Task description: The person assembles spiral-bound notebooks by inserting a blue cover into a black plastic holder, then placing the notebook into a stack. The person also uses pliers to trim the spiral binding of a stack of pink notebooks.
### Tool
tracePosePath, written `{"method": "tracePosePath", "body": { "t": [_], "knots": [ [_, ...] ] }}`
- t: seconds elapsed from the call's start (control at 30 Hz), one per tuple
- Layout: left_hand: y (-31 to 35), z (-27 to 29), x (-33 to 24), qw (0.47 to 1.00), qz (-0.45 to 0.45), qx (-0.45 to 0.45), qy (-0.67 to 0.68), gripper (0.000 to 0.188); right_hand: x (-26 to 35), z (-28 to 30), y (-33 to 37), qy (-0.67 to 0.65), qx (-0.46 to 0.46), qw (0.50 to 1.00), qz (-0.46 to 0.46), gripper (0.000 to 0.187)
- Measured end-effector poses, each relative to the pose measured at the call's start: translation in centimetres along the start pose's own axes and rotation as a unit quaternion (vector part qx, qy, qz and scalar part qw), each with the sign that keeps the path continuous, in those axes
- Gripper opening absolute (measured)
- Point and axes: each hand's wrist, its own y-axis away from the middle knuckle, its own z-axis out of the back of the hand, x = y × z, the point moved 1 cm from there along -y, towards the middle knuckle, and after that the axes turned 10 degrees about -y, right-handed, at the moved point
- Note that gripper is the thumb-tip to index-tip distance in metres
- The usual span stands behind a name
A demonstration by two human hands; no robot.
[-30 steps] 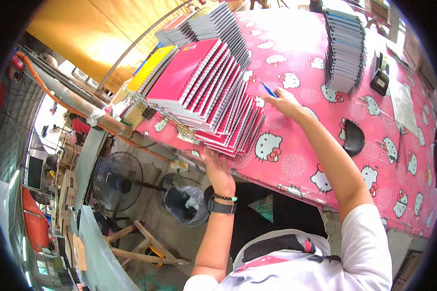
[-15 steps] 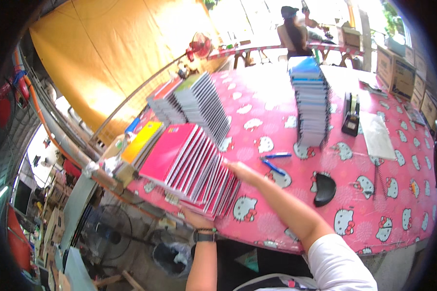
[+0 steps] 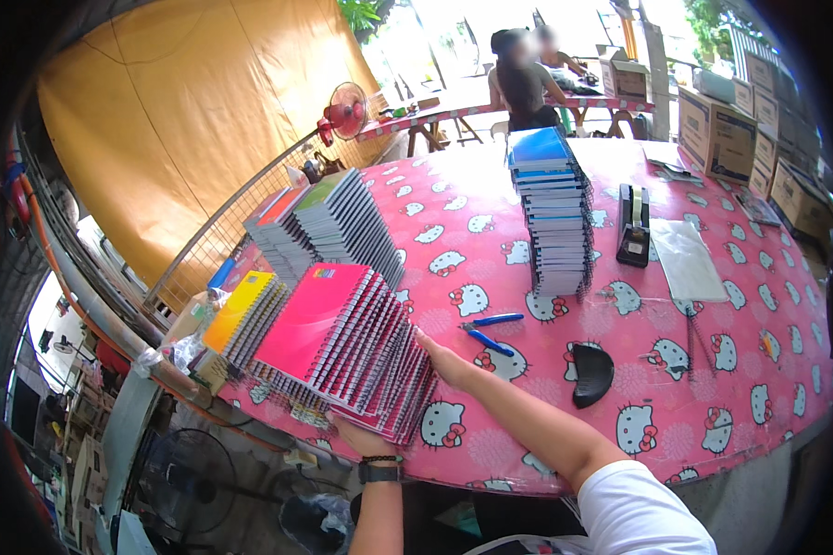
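Note:
A tall, leaning stack of pink-red spiral notebooks (image 3: 317, 319) stands at the table's left front edge, its wire bindings facing right. My left hand (image 3: 363, 437) holds the stack low on its near side, with the fingers partly hidden by the books. Against the right side rests my right hand (image 3: 441, 361), thumb upward, its other fingers partly hidden along the covers. Immediately left of this stack are yellow spiral notebooks (image 3: 241, 310). Behind it stand notebooks with green covers (image 3: 331, 192) and others with orange covers (image 3: 282, 205).
A tall stack of blue notebooks (image 3: 551, 208) stands farther back. Blue-handled pliers (image 3: 492, 333), a black curved object (image 3: 591, 376), a tape dispenser (image 3: 634, 227) and a clear plastic sheet (image 3: 690, 261) lie rightward on the pink table (image 3: 546, 435). Cardboard boxes (image 3: 717, 134) and two people are beyond.
The view has swung slightly, shifting most table items left and down in the picture. Both hands remain on the pink-red notebook stack, which still leans.

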Motion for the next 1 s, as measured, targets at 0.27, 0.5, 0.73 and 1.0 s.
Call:
{"method": "tracePosePath", "body": {
  "t": [0.27, 0.5, 0.73, 1.0],
  "knots": [
    [2.9, 0.0, 0.0, 0.998, -0.035, 0.029, 0.046, 0.070, -1.1, 1.4, -0.3, 0.028, -0.044, 0.998, 0.027, 0.075],
    [5.8, -3.5, -2.3, 0.992, 0.108, 0.016, 0.059, 0.073, 0.5, 0.6, 2.6, 0.097, -0.077, 0.992, -0.033, 0.073],
    [3.5, -1.2, -0.4, 0.992, 0.059, 0.100, 0.046, 0.066, -0.4, -0.8, 3.9, 0.010, -0.124, 0.992, 0.020, 0.066],
    [3.9, 2.5, -1.2, 0.976, -0.093, -0.009, -0.196, 0.057, 2.2, 3.6, 6.1, 0.549, -0.125, 0.791, 0.239, 0.048]
  ]
}}
